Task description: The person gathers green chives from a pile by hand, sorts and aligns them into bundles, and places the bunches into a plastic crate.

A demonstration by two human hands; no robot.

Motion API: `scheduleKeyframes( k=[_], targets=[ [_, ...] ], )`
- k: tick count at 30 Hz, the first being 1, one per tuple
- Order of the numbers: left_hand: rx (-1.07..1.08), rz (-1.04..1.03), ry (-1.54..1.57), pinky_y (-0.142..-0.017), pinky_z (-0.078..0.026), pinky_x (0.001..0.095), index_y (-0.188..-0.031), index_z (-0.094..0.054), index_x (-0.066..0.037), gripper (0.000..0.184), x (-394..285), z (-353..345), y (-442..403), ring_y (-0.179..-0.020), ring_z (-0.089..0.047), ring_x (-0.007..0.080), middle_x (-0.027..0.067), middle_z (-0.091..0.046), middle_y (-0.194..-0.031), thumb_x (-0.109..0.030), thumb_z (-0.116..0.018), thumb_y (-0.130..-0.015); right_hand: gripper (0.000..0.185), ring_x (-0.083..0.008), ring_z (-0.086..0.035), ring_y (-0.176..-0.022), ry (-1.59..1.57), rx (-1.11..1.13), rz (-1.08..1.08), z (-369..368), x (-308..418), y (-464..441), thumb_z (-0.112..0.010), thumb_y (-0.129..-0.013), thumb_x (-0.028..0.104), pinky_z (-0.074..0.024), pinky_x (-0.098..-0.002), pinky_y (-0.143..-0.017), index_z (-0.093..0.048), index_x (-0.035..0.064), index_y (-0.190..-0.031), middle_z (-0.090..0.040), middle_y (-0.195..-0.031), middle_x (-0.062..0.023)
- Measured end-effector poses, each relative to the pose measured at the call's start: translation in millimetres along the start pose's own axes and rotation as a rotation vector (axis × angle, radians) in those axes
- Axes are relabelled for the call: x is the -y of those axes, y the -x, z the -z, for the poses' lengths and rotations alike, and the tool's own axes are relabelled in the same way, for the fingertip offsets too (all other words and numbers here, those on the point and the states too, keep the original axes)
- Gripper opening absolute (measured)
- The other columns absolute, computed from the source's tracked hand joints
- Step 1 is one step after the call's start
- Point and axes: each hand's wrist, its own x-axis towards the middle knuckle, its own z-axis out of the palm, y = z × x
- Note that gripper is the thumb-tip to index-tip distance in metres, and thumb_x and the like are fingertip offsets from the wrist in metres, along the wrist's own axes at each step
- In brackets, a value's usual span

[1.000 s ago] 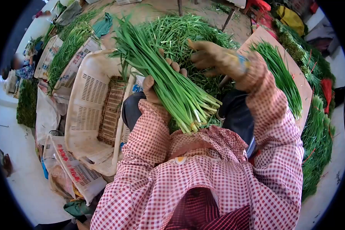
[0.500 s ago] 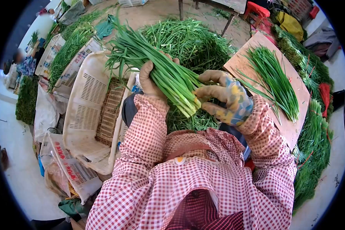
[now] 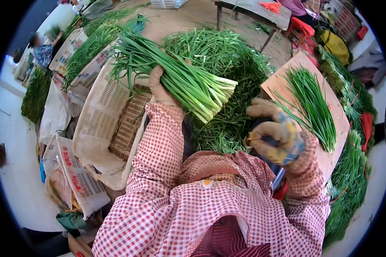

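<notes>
My gloved left hand (image 3: 161, 88) is wrapped round a thick bunch of garlic chives (image 3: 195, 88). Its green leaf tips hang to the upper left and the pale cut ends fan out to the right. My right hand (image 3: 272, 130), in a worn glove with a blue and yellow cuff, is apart from the bunch, lower and to its right. Its fingers are bent and spread, with nothing visible between them. Beyond that hand, a smaller bundle of chives (image 3: 312, 109) lies on a tilted board (image 3: 283, 81). Below the held bunch spreads a big heap of loose chives (image 3: 218, 51).
A white plastic crate (image 3: 94, 124) stands at my left, with more greens-filled crates (image 3: 101, 62) behind it. Tied chive bundles (image 3: 351, 184) and red ties (image 3: 366, 124) line the right side. A low table (image 3: 255, 10) stands ahead. Another person (image 3: 43, 53) is at far left.
My right hand has left the cut ends of the bunch and moved down and right. The left hand keeps its hold, and the cut ends now fan out more to the right.
</notes>
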Motion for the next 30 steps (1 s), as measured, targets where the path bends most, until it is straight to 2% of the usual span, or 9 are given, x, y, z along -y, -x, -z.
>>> scheduleKeyframes(
  k=[2,6,10,12,14,17,20,25,30],
  targets=[
    [-0.154,-0.099,-0.02,-0.063,-0.046,0.0377,-0.106,-0.06,-0.008,0.034,-11,-18,2,-0.072,-0.051,0.0234,0.0074,-0.06,-0.086,-0.027,-0.066,-0.078,0.014,-0.0267,-0.061,-0.094,-0.319,-0.032,-0.2,16,12,4,-0.072,-0.076,0.012,-0.0487,-0.0339,-0.078,-0.065,0.0073,-0.087,-0.06,-0.109,-0.0157],
    [-0.01,-0.132,-0.078,-0.06,-0.046,0.0379,-0.106,-0.06,-0.009,0.034,-36,5,-7,-0.069,-0.05,0.0208,0.0067,-0.059,-0.085,-0.029,-0.064,-0.08,0.019,-0.0212,-0.06,-0.084,-1.102,-0.083,-0.112,23,-7,-2,-0.061,-0.09,0.026,-0.0488,-0.0344,-0.074,-0.066,0.0078,-0.091,-0.064,-0.093,-0.013],
    [0.168,-0.087,0.064,-0.087,-0.052,0.0452,-0.11,-0.06,-0.007,0.036,-54,10,-7,-0.083,-0.063,0.0262,0.0088,-0.066,-0.094,-0.022,-0.064,-0.078,0.025,-0.022,-0.057,-0.082,-1.182,-0.097,0.257,5,-36,-25,-0.054,-0.093,0.025,-0.0492,-0.0388,-0.077,-0.061,0.0067,-0.109,-0.06,-0.086,-0.0107],
    [0.134,-0.108,0.048,-0.081,-0.055,0.044,-0.108,-0.06,-0.006,0.034,-55,4,-1,-0.082,-0.064,0.0252,0.0098,-0.065,-0.093,-0.023,-0.062,-0.079,0.032,-0.0238,-0.055,-0.092,-0.954,-0.151,0.031,-41,-76,-21,-0.055,-0.089,0.018,-0.0491,-0.038,-0.082,-0.053,0.0068,-0.118,-0.058,-0.098,-0.012],
    [0.03,-0.172,0.027,-0.078,-0.056,0.0443,-0.107,-0.06,-0.006,0.033,-54,6,4,-0.083,-0.064,0.0253,0.0102,-0.065,-0.093,-0.024,-0.062,-0.079,0.044,-0.0256,-0.054,-0.102,-0.062,0.152,-0.416,-110,-137,-2,-0.056,-0.084,0.011,-0.049,-0.0373,-0.086,-0.045,0.0069,-0.127,-0.055,-0.109,-0.0133],
    [0.025,-0.357,-0.002,-0.075,-0.056,0.0457,-0.106,-0.06,-0.006,0.034,-50,16,-24,-0.086,-0.063,0.0276,0.0102,-0.065,-0.095,-0.027,-0.062,-0.079,0.068,-0.0282,-0.052,-0.117,0.201,0.097,-0.307,-165,-152,28,-0.058,-0.078,0.0,-0.0488,-0.0361,-0.092,-0.033,0.007,-0.14,-0.052,-0.127,-0.0152],
    [0.133,-0.067,0.185,-0.075,-0.056,0.0495,-0.111,-0.06,-0.008,0.036,-45,8,-6,-0.099,-0.059,0.033,0.0106,-0.064,-0.104,-0.028,-0.06,-0.081,0.042,-0.0112,-0.058,-0.095,-0.884,-0.267,-0.454,-139,-113,-12,-0.066,-0.087,0.016,-0.0488,-0.0249,-0.078,-0.05,0.0029,-0.125,-0.061,-0.105,-0.0052],
    [0.041,-0.061,0.13,-0.078,-0.055,0.0475,-0.111,-0.062,-0.011,0.036,-18,1,-4,-0.093,-0.059,0.0319,0.0072,-0.064,-0.104,-0.027,-0.062,-0.079,0.027,-0.0059,-0.055,-0.067,-0.752,-0.276,-0.361,-103,-57,-56,-0.069,-0.087,0.023,-0.0445,-0.02,-0.059,-0.061,0.0017,-0.101,-0.06,-0.079,0.0019],
    [-0.052,-0.137,0.128,-0.085,-0.052,0.0476,-0.11,-0.062,-0.011,0.035,-23,6,-11,-0.093,-0.06,0.0295,0.0066,-0.064,-0.102,-0.027,-0.063,-0.078,0.005,-0.009,-0.052,-0.054,-0.948,-0.237,-0.288,-77,-59,-39,-0.064,-0.084,0.006,-0.0413,-0.0227,-0.048,-0.06,0.0027,-0.084,-0.058,-0.069,-0.0023]
  ],
)
